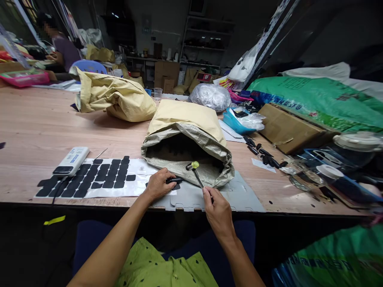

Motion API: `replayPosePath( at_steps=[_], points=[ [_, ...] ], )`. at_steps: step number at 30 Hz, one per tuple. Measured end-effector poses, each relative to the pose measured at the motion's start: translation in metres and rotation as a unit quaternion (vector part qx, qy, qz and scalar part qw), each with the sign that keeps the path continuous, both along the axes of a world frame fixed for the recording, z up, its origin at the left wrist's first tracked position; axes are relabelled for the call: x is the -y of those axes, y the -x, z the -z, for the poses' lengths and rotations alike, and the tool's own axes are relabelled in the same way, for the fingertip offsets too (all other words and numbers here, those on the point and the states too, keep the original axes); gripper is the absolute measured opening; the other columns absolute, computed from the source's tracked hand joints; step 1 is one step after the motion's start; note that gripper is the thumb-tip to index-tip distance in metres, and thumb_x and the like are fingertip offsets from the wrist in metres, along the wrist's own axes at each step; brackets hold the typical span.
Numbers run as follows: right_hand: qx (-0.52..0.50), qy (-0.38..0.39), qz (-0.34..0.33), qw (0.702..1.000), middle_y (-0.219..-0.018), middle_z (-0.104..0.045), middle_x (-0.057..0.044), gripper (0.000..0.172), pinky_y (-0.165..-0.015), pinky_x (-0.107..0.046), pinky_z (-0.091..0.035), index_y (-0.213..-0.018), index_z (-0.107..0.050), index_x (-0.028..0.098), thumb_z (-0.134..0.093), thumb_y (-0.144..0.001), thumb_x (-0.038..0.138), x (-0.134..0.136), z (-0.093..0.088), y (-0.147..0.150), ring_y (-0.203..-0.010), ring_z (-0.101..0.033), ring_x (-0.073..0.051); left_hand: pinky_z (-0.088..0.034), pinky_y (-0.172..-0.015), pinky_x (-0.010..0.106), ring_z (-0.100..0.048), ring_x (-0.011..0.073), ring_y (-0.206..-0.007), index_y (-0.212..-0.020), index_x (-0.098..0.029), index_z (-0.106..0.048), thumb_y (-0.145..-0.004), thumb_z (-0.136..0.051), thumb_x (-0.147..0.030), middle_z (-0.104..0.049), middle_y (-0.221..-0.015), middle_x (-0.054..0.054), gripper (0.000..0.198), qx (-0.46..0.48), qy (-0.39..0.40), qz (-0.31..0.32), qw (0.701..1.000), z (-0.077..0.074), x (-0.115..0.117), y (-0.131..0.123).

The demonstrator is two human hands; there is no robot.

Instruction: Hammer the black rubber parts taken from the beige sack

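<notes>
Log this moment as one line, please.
left hand: touching black part | right hand: holding hammer | ahead: open sack

Head view, forward, downward, seemingly close.

Two hands [160, 184] [218, 211], one hammer [197, 175] in play!
And on the table [36, 127]: two tan sacks [187, 115] [119, 95], one carton [291, 126], one white device [73, 157].

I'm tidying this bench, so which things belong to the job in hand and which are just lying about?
In use: hammer in right hand; black piece in left hand; probably grey board.
Apparently lying about: cardboard box, pink tray, clear cup.
</notes>
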State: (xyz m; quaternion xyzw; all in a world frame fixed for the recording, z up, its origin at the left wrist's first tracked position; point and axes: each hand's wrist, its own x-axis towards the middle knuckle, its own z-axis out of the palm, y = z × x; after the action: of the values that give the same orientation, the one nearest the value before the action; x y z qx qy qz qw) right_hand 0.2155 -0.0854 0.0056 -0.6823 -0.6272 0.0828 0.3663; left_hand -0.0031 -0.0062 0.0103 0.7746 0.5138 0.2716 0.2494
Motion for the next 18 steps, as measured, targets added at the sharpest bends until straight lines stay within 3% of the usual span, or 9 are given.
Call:
replayPosePath(
  at_steps=[7,10,14,18],
  points=[
    [-0.015,-0.043,-0.043,0.998,-0.089,-0.067,-0.006,0.029,-0.076,-0.027,-0.049,-0.1,-0.067,0.017,-0.046,-0.097,0.037,0.032,0.004,0.008,-0.082,-0.064,-0.016,-0.046,-0.072,0.024,-0.06,0.0149,-0.081,-0.1,-0.024,-0.075,-0.079,-0.067,-0.026,-0.062,-0.089,0.0,0.023,-0.005,0.001,0.008,1.0,-0.004,0.001,-0.001],
    [0.008,-0.076,-0.049,0.996,-0.09,-0.067,-0.006,0.027,-0.078,-0.026,-0.049,-0.104,-0.067,0.017,-0.047,-0.097,0.034,0.033,0.006,0.011,-0.083,-0.064,-0.015,-0.047,-0.074,0.024,-0.06,0.0151,-0.082,-0.101,-0.025,-0.076,-0.079,-0.067,-0.026,-0.062,-0.089,0.0,0.023,0.004,0.002,0.015,1.0,-0.003,0.001,0.0],
    [0.05,-0.063,-0.051,0.995,-0.086,-0.067,-0.004,0.026,-0.074,-0.025,-0.049,-0.103,-0.067,0.018,-0.046,-0.098,0.033,0.03,0.009,0.012,-0.079,-0.064,-0.014,-0.047,-0.073,0.024,-0.06,0.0153,-0.083,-0.102,-0.026,-0.076,-0.081,-0.067,-0.027,-0.062,-0.088,0.0,0.023,0.01,0.001,0.023,1.0,-0.002,0.0,0.001],
    [0.037,-0.078,-0.052,0.995,-0.087,-0.066,-0.005,0.025,-0.077,-0.025,-0.049,-0.102,-0.066,0.017,-0.047,-0.097,0.031,0.029,0.005,0.013,-0.081,-0.064,-0.014,-0.046,-0.073,0.025,-0.059,0.0153,-0.083,-0.101,-0.025,-0.076,-0.08,-0.067,-0.026,-0.062,-0.086,0.0,0.023,0.008,-0.004,0.027,1.0,-0.001,-0.001,0.001]
  ],
)
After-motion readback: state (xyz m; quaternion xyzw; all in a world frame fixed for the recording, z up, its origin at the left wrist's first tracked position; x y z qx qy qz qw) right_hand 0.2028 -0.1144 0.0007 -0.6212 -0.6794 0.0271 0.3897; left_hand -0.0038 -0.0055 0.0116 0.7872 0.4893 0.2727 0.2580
